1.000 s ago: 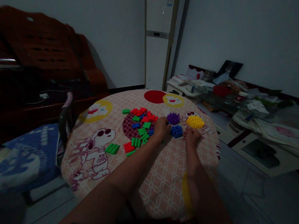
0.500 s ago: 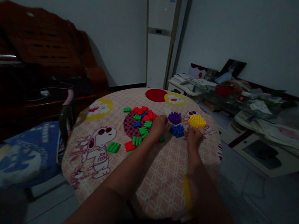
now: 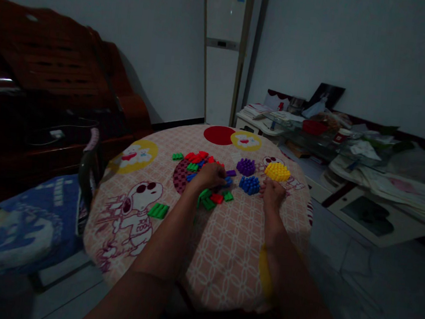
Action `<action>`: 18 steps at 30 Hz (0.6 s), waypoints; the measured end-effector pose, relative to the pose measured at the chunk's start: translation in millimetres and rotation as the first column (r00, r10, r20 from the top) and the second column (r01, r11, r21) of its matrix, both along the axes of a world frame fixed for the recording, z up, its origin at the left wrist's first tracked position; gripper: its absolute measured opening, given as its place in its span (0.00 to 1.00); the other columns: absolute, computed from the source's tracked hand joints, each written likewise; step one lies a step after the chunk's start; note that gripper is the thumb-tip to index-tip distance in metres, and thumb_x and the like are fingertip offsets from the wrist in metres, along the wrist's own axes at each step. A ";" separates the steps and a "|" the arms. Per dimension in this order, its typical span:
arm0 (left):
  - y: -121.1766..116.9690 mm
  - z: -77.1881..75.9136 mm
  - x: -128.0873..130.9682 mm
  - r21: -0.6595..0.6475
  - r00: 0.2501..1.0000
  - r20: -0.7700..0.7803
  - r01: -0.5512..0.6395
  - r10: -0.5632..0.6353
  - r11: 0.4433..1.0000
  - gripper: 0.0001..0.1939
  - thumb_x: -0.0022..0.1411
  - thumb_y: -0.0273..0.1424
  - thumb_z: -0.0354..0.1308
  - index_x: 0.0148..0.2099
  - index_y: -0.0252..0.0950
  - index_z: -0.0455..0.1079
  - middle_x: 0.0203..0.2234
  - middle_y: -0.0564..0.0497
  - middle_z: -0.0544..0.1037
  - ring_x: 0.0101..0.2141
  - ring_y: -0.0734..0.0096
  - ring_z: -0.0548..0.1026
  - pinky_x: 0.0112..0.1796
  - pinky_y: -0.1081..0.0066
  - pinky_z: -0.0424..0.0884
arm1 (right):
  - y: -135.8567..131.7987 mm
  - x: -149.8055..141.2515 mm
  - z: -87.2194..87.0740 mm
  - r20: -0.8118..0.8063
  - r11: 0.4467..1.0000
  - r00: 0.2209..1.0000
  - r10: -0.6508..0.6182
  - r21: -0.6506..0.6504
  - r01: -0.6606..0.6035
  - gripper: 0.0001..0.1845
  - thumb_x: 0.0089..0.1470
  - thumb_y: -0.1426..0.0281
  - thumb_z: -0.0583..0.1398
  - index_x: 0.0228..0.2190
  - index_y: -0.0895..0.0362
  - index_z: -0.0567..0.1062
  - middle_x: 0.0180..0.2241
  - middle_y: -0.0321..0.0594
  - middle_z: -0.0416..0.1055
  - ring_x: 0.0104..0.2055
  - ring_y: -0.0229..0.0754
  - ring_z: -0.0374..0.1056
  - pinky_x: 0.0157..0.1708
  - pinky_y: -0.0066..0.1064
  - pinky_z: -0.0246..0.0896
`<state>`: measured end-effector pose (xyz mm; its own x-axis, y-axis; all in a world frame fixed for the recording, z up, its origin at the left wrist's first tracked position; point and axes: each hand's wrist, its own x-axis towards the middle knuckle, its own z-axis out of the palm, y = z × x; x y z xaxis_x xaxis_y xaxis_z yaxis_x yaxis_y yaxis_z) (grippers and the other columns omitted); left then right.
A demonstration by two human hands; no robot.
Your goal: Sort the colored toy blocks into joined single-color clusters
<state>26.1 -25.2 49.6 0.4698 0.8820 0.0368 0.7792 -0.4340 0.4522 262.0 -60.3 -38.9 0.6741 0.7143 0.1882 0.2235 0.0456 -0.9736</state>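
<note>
My left hand [image 3: 211,175] reaches over the pile of loose toy building blocks, fingers bent down and closed; what they pinch, if anything, is hidden. Close to its fingertips lie a purple block [image 3: 230,173] and a blue block [image 3: 228,181]. My right hand [image 3: 273,191] rests on the table with curled fingers, just right of a cluster of blue blocks [image 3: 249,185]; whatever it may hold is out of sight. Behind stand a purple cluster [image 3: 246,167] and a yellow cluster [image 3: 277,172], studs up. Red blocks [image 3: 196,156] and green blocks [image 3: 208,203] surround my left hand.
A patterned cloth covers the round table [image 3: 225,261]. One green block [image 3: 158,210] lies apart at the left. A chair with a blue bag [image 3: 47,214] stands left, a wooden sofa [image 3: 52,64] behind it. To the right, a cluttered cabinet [image 3: 325,155] runs along the wall.
My left hand has moved left, from beside the purple cluster to over the loose blocks. A purple block now shows near its fingertips. My right hand stays by the blue cluster; the view shifted slightly.
</note>
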 end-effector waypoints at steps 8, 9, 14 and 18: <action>-14.4 -25.1 50.5 0.094 0.980 0.181 0.063 -0.079 0.994 0.09 0.53 0.23 0.61 0.39 0.32 0.77 0.35 0.48 0.81 0.35 0.69 0.77 0.37 0.73 0.70 | -2.2 -2.0 5.8 -0.004 1.000 1.000 0.010 -0.025 -0.010 0.19 0.50 0.57 0.56 0.24 0.59 0.76 0.19 0.37 0.71 0.19 0.40 0.67 0.16 0.28 0.62; -15.4 -28.0 52.5 0.098 0.980 0.184 0.064 -0.082 0.993 0.09 0.53 0.24 0.61 0.39 0.32 0.76 0.35 0.48 0.81 0.35 0.69 0.77 0.37 0.73 0.70 | -2.5 -2.3 6.4 -0.002 1.000 1.000 0.008 -0.029 -0.008 0.19 0.50 0.57 0.55 0.25 0.59 0.76 0.19 0.37 0.71 0.19 0.40 0.67 0.16 0.28 0.62; -16.7 -35.0 51.7 0.131 0.990 0.116 0.069 -0.084 0.989 0.11 0.54 0.25 0.60 0.41 0.33 0.76 0.33 0.49 0.80 0.33 0.68 0.76 0.37 0.72 0.69 | -1.6 -1.7 4.0 0.010 0.999 1.000 0.015 -0.033 -0.015 0.20 0.51 0.57 0.54 0.27 0.60 0.78 0.21 0.39 0.73 0.20 0.39 0.67 0.16 0.28 0.62; -20.8 -34.8 54.3 0.150 0.997 0.016 0.074 -0.077 0.986 0.11 0.55 0.26 0.59 0.42 0.34 0.76 0.35 0.46 0.81 0.36 0.63 0.77 0.38 0.70 0.69 | 0.6 0.5 0.7 0.025 0.999 1.000 0.012 -0.041 -0.011 0.22 0.52 0.58 0.54 0.28 0.62 0.79 0.23 0.40 0.74 0.21 0.40 0.68 0.19 0.29 0.64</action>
